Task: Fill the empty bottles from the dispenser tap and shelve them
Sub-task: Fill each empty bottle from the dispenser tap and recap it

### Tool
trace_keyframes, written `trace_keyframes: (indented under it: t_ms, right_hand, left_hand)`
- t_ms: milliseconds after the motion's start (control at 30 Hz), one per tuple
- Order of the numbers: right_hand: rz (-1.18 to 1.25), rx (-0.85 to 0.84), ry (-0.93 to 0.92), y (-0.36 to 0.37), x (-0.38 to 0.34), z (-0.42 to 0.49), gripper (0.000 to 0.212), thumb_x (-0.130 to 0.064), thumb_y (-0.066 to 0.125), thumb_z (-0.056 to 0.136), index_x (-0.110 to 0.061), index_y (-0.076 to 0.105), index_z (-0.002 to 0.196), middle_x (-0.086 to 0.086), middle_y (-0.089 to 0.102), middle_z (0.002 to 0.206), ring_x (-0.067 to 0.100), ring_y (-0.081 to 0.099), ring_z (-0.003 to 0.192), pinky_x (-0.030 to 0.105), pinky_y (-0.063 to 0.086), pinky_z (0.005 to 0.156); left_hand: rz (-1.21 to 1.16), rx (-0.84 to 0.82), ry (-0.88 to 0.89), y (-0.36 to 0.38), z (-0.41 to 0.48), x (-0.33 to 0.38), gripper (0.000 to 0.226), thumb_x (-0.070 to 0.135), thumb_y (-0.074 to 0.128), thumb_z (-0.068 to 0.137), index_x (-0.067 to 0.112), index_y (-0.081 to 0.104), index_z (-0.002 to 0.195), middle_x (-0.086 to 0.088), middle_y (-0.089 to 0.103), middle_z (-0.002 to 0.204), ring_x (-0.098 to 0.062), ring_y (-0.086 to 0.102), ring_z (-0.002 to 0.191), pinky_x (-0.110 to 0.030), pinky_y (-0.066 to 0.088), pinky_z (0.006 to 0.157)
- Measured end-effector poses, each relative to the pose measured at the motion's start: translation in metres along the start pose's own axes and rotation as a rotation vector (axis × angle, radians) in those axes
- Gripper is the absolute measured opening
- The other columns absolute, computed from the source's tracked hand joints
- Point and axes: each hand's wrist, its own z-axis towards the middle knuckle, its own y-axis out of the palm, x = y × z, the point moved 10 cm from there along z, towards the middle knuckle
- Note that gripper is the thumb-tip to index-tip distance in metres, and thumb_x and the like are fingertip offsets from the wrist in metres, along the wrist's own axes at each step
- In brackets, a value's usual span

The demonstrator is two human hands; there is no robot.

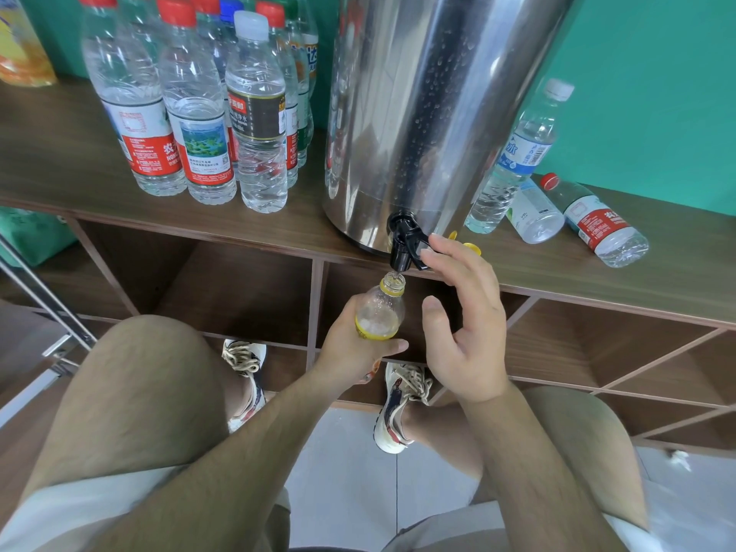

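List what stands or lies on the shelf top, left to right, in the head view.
Orange container → cluster of capped bottles → steel dispenser → upright white-capped bottle → lying white-labelled bottle → lying red-capped bottle.

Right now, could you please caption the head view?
Left hand holds bottle under dispenser tap; right hand touches the lever.

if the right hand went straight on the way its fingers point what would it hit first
The black tap lever: the right hand fingertips seem to touch it, above the bottle the left hand holds. Behind it, the dispenser.
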Motion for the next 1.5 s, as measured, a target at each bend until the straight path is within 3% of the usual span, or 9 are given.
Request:
trace_keyframes:
  t_ms: [633, 1367, 1500]
  right_hand:
    - [0.001, -0.002, 0.002, 0.0, -0.0005, -0.0005, 0.045, -0.001, 0.054, 0.09, -0.011, 0.062, 0.134, 0.005, 0.057, 0.146, 0.027, 0.052, 0.139, 0.063, 0.047, 0.106]
    - [0.007, -0.005, 0.02, -0.0003, 0.0009, -0.0002, 0.043, -0.004, 0.053, 0.092, -0.012, 0.063, 0.133, 0.004, 0.057, 0.147, 0.031, 0.055, 0.136, 0.063, 0.05, 0.102]
    - [0.005, -0.004, 0.021, -0.0007, -0.0022, 0.0009, 0.04, -0.005, 0.053, 0.094, -0.011, 0.063, 0.132, 0.004, 0.057, 0.146, 0.034, 0.059, 0.127, 0.052, 0.053, 0.1]
  left_hand:
    - [0.045, -0.001, -0.009, 0.0017, 0.0032, -0.0011, 0.08, 0.034, 0.097, 0.069, 0.038, 0.049, 0.134, 0.023, 0.062, 0.115, 0.003, 0.061, 0.105, -0.012, 0.041, 0.077]
    - [-0.03, -0.002, -0.041, 0.003, -0.0024, -0.0089, 0.077, 0.028, 0.097, 0.07, 0.038, 0.051, 0.132, 0.02, 0.065, 0.117, 0.001, 0.063, 0.108, -0.011, 0.044, 0.078]
    - [-0.02, 0.001, -0.04, 0.0028, -0.0029, -0.0085, 0.077, 0.029, 0.097, 0.07, 0.04, 0.051, 0.13, 0.022, 0.065, 0.115, 0.002, 0.063, 0.106, -0.01, 0.043, 0.076]
